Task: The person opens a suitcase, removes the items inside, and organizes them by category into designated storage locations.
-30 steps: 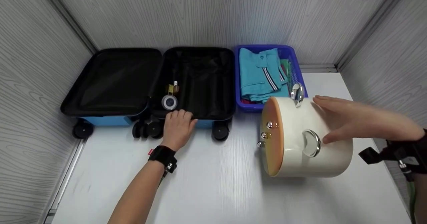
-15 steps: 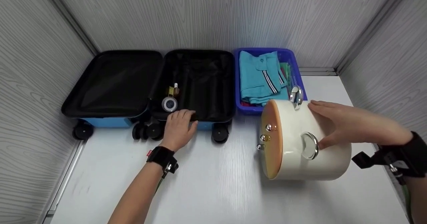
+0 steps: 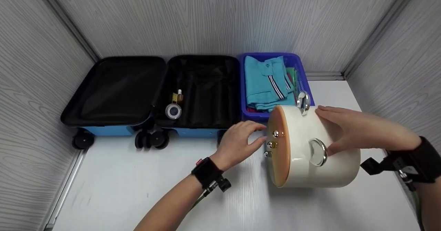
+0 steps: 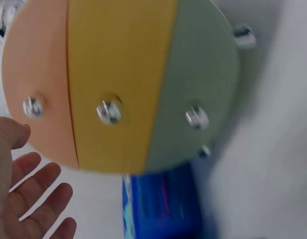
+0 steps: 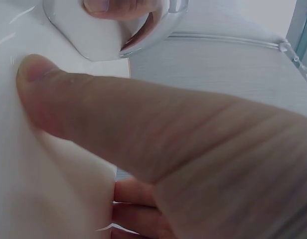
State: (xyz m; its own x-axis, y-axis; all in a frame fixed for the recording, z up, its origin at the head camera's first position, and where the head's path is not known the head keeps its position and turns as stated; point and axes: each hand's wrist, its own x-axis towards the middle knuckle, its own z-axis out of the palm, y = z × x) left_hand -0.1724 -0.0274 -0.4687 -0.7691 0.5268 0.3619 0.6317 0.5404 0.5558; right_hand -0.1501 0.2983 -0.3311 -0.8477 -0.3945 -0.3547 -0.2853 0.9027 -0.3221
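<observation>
Box [image 3: 299,141] stands on the table [image 3: 255,207], its three-coloured face turned left. Right hand [image 3: 351,127] — fingers spread wide on the box, thumb pressed to its wall near a handle [image 3: 324,155]. Left hand [image 3: 237,143] just left of the box, fingers loosely bent, holding nothing; thumb close to a knob [image 4: 32,106] — contact cannot be told. Basket [image 3: 243,86] with clothes [image 3: 262,83]: behind the box. Open suitcase [image 3: 213,100]: left of and behind the box.
</observation>
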